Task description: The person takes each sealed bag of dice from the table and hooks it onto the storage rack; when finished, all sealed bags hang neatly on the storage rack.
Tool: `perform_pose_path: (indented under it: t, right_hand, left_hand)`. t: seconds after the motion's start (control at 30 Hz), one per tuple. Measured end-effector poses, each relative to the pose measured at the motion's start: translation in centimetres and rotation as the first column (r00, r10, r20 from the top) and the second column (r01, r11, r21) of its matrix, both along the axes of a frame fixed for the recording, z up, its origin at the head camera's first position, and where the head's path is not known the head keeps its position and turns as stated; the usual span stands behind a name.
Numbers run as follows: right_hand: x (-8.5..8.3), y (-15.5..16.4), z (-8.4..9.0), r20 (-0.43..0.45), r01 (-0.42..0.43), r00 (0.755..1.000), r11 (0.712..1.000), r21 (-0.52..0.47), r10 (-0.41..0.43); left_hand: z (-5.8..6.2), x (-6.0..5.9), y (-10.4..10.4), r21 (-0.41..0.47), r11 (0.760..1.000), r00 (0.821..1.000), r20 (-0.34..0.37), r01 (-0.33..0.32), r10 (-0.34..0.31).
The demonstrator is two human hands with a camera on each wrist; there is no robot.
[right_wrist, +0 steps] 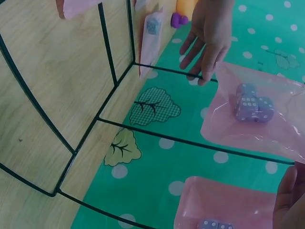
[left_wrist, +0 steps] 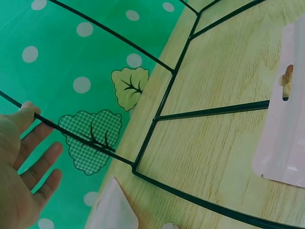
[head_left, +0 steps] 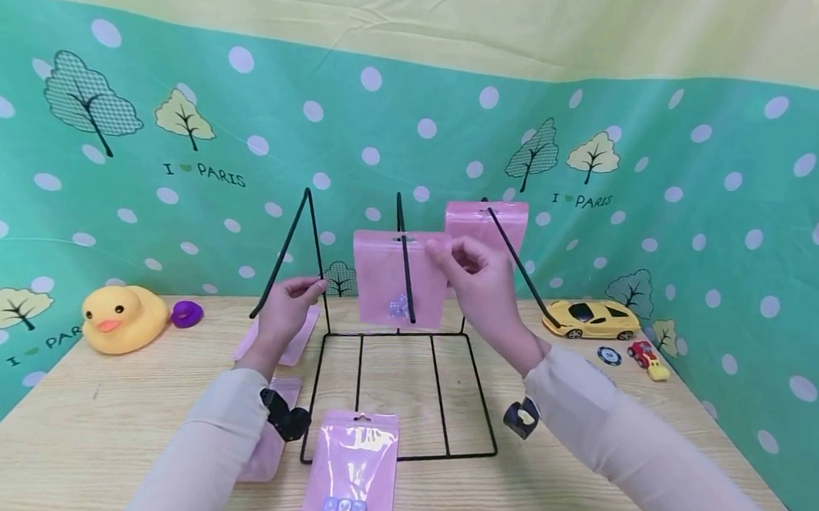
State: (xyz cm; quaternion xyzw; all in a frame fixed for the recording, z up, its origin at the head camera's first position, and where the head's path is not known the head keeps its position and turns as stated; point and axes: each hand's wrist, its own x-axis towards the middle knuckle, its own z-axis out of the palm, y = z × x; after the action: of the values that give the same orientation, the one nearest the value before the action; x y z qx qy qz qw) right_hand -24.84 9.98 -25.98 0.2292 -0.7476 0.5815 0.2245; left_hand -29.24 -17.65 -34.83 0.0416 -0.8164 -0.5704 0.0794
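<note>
A black wire rack point(head_left: 442, 394) with three sloping hooks stands on the table. My right hand point(head_left: 485, 284) pinches the top right corner of a pink zip pouch point(head_left: 375, 273) on the middle hook, whose wire runs through the pouch's hang hole. Purple dice point(right_wrist: 255, 107) show through its clear front. With thumb and index finger, my left hand point(head_left: 286, 310) holds the rack's left upright point(left_wrist: 86, 140); its other fingers are loosely spread. Behind my right hand, another pink pouch point(head_left: 465, 216) hangs on the right hook. The left hook point(head_left: 281, 253) carries no pouch.
Flat in front lies a pink pouch with dice point(head_left: 353, 460), overlapping the rack's base. More pink pouches point(head_left: 267, 457) lie left of it, partly behind my left arm. A yellow duck point(head_left: 126, 320) and purple ring point(head_left: 187, 314) sit left; a yellow car point(head_left: 592, 320), chip point(head_left: 609, 355) and small red vehicle point(head_left: 647, 359) right.
</note>
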Motion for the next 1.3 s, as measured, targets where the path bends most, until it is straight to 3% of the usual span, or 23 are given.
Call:
perform_pose_path:
  t: [0.53,1.3]
  right_hand:
    - [-3.1,-0.7,1.1,-0.029,0.155,0.988,0.981,0.115,-0.153]
    - [-4.7,-1.6,2.1,0.114,0.148,0.98,0.983,0.106,-0.16]
  left_hand:
    - [-0.1,-0.1,-0.2,0.003,1.0,1.0,0.016,0.011,-0.011]
    - [-0.2,-0.2,0.0,-0.014,1.0,1.0,-0.025,-0.013,0.012]
